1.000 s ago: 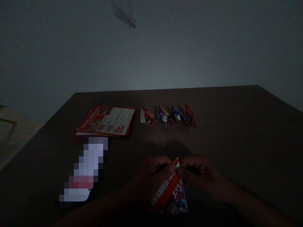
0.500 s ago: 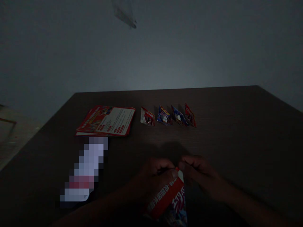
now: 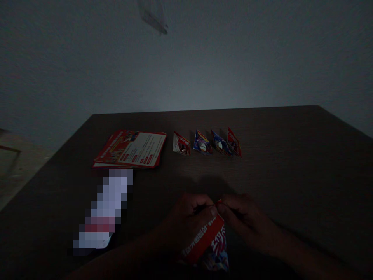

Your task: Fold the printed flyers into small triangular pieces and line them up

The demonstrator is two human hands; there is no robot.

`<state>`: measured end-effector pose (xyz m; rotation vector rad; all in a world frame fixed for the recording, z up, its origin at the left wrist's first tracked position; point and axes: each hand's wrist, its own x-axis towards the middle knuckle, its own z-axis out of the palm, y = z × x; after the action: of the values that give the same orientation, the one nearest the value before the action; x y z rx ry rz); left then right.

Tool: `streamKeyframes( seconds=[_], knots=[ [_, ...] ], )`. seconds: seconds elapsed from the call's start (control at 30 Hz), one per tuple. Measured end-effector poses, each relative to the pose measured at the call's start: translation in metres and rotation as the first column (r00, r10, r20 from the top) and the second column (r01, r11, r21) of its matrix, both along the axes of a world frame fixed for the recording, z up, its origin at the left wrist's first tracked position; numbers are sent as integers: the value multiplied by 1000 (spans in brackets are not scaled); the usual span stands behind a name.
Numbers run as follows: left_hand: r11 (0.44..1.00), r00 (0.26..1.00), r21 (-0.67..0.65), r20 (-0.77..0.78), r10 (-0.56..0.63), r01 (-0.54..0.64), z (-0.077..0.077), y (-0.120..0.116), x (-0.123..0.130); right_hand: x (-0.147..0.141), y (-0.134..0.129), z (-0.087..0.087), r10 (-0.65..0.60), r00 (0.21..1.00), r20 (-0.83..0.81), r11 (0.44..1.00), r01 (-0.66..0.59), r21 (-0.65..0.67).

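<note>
Close to the table's near side, my left hand (image 3: 194, 219) pinches a printed paper sheet (image 3: 215, 245) between thumb and fingers. The sheet has a red band with white lettering and a colourful picture, and it narrows to a folded upper corner. My right hand (image 3: 247, 219) pinches that corner, its fingertips almost touching those of my left hand. Shadow hides the lower part of the sheet and most of the finger detail. Beyond my hands, several small folded paper pieces (image 3: 203, 144) in red, blue and white stand in a row.
A stack of red and white printed leaflets (image 3: 131, 149) lies at the left of the dark wooden table (image 3: 276, 155). Nearer to me is a bright, pixelated phone-like object (image 3: 106, 210). A pale wall (image 3: 233, 58) rises behind the table's far edge.
The sheet's top corner has been folded over, and the white patch there no longer shows. My right hand has shifted slightly left and down, closer to my left.
</note>
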<state>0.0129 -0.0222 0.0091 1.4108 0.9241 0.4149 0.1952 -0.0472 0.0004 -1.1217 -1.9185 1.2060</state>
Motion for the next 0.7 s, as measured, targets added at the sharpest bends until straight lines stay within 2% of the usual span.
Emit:
streamKeyframes(
  seconds=[0.2, 0.4, 0.53, 0.7],
  knots=[
    [1000, 999, 5, 31, -25, 25, 1, -2, -1, 1, -1, -3, -94, 989, -113, 977, 70, -201],
    [1000, 999, -1, 53, -10, 10, 0, -1, -2, 1, -1, -2, -105, 977, -187, 945, 39, -325],
    [999, 994, -27, 108, 23, -20, -2, -1, -2, 1, -1, 2, 12, 973, -232, 951, -83, -297],
    [1000, 996, -4, 84, 23, -23, -2, 1, -3, 1, -1, 6, 42, 974, -222, 957, -103, -270]
  ],
)
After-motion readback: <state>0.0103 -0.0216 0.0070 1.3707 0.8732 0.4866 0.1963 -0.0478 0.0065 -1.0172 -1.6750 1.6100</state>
